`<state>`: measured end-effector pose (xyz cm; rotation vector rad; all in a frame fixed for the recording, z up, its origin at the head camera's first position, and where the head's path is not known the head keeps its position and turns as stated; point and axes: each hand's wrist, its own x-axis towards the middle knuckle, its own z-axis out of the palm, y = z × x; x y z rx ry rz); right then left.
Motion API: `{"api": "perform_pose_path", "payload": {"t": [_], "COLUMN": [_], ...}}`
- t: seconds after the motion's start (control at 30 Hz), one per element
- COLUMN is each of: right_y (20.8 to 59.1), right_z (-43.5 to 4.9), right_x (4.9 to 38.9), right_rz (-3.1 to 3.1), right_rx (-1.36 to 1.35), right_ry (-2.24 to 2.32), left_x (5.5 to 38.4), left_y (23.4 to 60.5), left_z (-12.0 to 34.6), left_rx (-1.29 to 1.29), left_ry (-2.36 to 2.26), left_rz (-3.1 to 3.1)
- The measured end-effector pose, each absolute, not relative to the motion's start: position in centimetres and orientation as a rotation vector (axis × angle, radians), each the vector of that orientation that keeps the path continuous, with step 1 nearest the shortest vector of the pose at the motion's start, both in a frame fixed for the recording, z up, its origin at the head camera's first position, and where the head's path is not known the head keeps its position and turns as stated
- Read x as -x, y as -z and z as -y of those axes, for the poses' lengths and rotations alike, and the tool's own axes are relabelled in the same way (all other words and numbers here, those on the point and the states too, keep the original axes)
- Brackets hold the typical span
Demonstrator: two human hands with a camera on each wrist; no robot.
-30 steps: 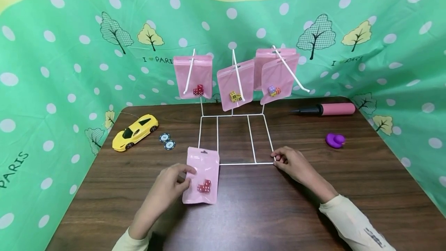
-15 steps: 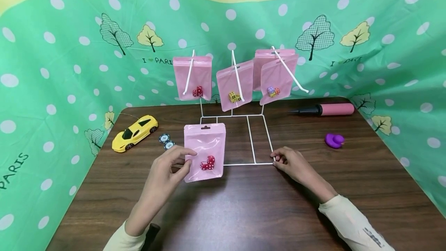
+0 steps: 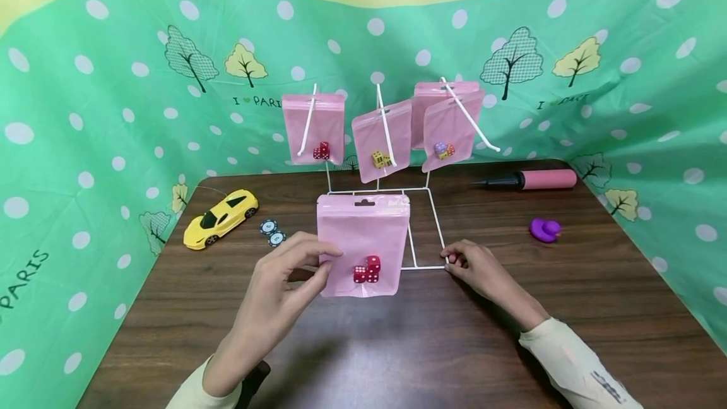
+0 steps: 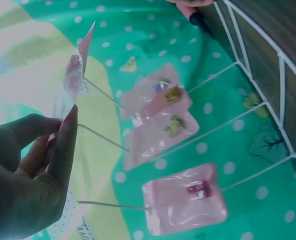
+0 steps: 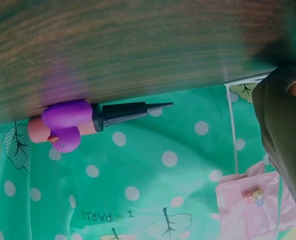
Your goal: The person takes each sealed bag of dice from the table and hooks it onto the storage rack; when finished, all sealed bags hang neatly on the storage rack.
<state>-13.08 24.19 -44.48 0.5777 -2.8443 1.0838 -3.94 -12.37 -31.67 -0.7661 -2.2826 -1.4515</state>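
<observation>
My left hand [image 3: 284, 292] pinches the left edge of a pink zip pouch [image 3: 343, 226] between thumb and fingers, holding it up above the table. Several red dice [image 3: 366, 270] show inside, and a hang slot is at its top. In the left wrist view the pouch [image 4: 74, 75] appears nearly edge-on. My right hand [image 3: 477, 267] pinches the front right corner of a white wire display rack [image 3: 437, 219]. On its left prong hangs a pouch with red dice [image 3: 312, 122]; on the middle prong, a pouch with yellow dice [image 3: 375, 134]; on the right prong, pouches with mixed dice [image 3: 454, 122].
At the left of the wooden table [image 3: 483, 352] stand a yellow toy car [image 3: 221, 218] and two poker chips [image 3: 272, 232]. A pink and black hand pump [image 3: 534, 179] lies at the back right, with a purple rubber duck [image 3: 544, 230] nearer. Patterned green cloth [image 3: 216, 93] hangs behind.
My left hand has lifted the pouch of red dice off the table, up and rightward, in front of the rack. The right hand has stayed at the rack's corner.
</observation>
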Motion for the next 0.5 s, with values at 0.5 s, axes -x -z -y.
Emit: {"api": "perform_pose_path", "payload": {"t": [0.5], "right_y": [44.4], "right_z": [-24.3], "right_x": [13.0], "right_rz": [2.838], "right_rx": [-0.559], "right_ry": [-1.073], "left_x": [7.2], "left_y": [29.5], "left_z": [9.4], "left_rx": [0.886], "left_ry": [1.417], "left_rz": [2.174]}}
